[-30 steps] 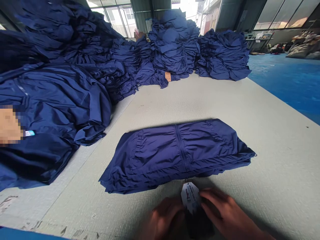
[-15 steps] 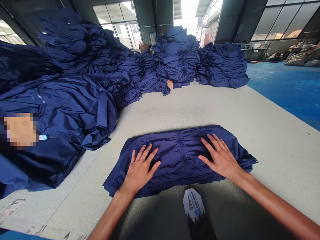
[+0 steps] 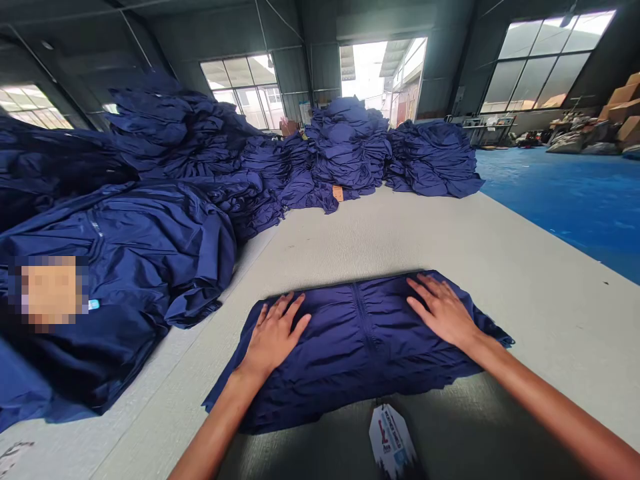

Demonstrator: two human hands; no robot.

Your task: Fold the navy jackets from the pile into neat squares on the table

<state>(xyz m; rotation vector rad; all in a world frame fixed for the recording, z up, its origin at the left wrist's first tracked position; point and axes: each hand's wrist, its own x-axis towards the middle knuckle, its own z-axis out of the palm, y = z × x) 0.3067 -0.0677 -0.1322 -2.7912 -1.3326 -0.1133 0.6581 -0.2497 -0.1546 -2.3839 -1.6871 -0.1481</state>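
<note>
A white hang tag point(image 3: 393, 437) lies nearest, at the near edge of the folded navy garment point(image 3: 330, 343) on the pale table point(image 3: 425, 233); the left hand point(image 3: 275, 339) and right hand point(image 3: 445, 315), at that tag a second ago, now lie flat, fingers spread, on the garment's left and right halves, with navy clothing piles point(image 3: 347, 147) beyond

Garment workshop: heaped navy clothing point(image 3: 347, 150) (far right, apparently cartons point(image 3: 625, 95)).
</note>
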